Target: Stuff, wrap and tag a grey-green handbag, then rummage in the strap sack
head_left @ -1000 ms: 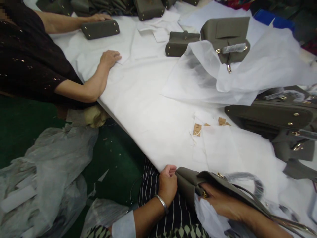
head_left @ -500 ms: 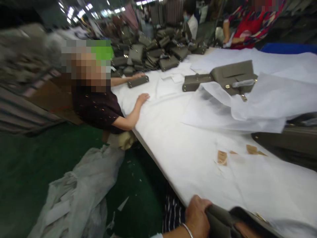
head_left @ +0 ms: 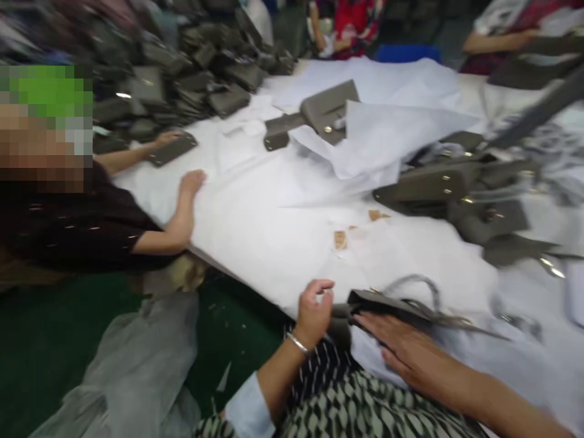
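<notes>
At the near edge of the table lies a dark grey-brown handbag (head_left: 385,302), with a thin grey loop standing up behind it. My left hand (head_left: 314,313), a metal bangle on its wrist, is beside the bag's left end. Its fingers are loosely bent, with a gap between thumb and forefinger, and nothing shows in them. My right hand (head_left: 396,344) lies with outstretched fingers along the near side of the bag. Whether its fingertips reach inside the bag is blurred.
A co-worker's hand (head_left: 191,182) rests on the white-covered table (head_left: 246,225) at left; their other hand holds a small grey-brown piece (head_left: 173,149). Bags (head_left: 228,97) are heaped behind. More bag parts (head_left: 424,188) and white sheets (head_left: 369,140) lie right, brown scraps (head_left: 340,239) centrally.
The view has swung right, and my right hand now shows, flat against the bag. My left hand, earlier gripping the bag's end, has come off it with its fingers loosened.
</notes>
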`<action>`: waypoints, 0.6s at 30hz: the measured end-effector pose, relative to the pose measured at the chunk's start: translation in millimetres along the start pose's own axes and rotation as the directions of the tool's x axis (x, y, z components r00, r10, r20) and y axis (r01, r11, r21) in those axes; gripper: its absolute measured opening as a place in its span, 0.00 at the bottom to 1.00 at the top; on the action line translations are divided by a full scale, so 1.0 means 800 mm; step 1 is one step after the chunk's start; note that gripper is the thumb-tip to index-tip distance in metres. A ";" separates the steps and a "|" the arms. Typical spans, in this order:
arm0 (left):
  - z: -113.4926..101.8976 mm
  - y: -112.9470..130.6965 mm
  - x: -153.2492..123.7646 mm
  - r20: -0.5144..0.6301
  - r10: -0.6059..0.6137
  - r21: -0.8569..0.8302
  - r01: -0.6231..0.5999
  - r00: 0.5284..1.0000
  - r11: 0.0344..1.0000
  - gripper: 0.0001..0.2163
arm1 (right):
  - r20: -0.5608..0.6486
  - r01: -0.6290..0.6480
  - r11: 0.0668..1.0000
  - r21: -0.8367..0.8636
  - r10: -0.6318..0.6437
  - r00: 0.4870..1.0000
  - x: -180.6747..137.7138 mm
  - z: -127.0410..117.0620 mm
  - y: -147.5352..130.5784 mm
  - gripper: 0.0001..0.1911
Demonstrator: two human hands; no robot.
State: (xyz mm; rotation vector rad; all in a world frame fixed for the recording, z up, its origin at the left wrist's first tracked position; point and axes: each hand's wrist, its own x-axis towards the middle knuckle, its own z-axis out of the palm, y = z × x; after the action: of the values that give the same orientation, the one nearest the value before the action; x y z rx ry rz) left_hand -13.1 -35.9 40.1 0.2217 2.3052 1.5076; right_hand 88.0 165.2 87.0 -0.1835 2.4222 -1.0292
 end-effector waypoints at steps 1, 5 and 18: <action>-0.002 0.006 -0.001 -0.010 0.019 -0.034 -0.019 1.000 0.999 0.10 | 0.070 -0.003 1.000 0.000 0.003 0.998 -0.018 -0.006 -0.007 0.26; -0.007 0.040 -0.003 0.199 0.303 -0.086 -0.292 0.932 0.953 0.09 | 0.232 -0.058 0.989 0.135 0.025 0.972 -0.057 -0.022 -0.025 0.28; 0.103 0.107 0.022 0.732 0.082 0.557 -0.663 0.676 0.500 0.14 | -0.451 -0.159 0.974 -0.159 0.072 0.890 -0.097 0.024 0.033 0.21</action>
State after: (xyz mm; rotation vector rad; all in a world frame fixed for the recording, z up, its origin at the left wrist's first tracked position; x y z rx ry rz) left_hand -3.0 74.9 84.5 1.3886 2.2040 0.2291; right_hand 166.5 195.6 87.5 0.1505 2.9053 -0.8516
